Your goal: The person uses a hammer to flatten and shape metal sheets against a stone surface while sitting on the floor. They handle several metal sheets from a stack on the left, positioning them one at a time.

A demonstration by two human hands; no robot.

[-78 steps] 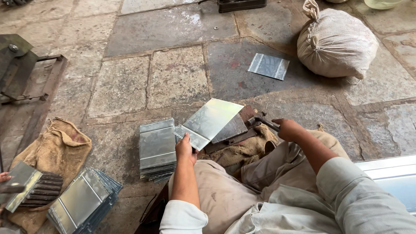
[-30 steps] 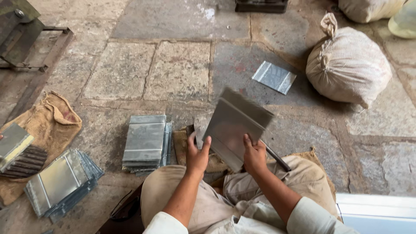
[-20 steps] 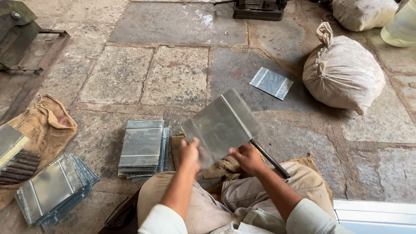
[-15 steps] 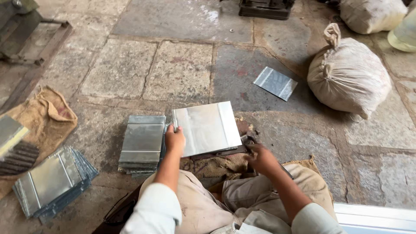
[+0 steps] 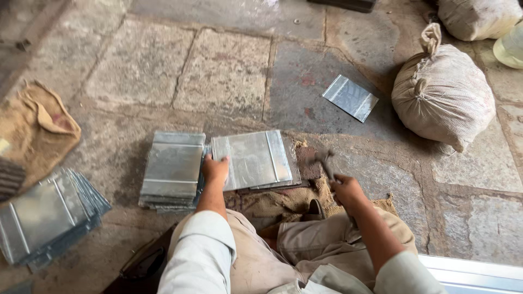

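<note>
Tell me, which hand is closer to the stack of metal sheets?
Left. The left hand holds a sheet right beside the stack; the right hand is farther off, gripping a hammer.

I sit on a floor (image 5: 229,71) of big, worn stone slabs, grey and dusty, with dark joints running between them. Soft daylight falls evenly over it, with no hard shadows. At the upper right of the frame a tied cloth sack (image 5: 444,95) rests on the stones, a second sack (image 5: 479,16) just behind it at the top edge, and a pale plastic jug (image 5: 512,46) at the far right edge. At the left edge a crumpled brown burlap cloth (image 5: 35,128) lies flat. Along the lower right corner runs a pale metal strip (image 5: 474,272).
</note>
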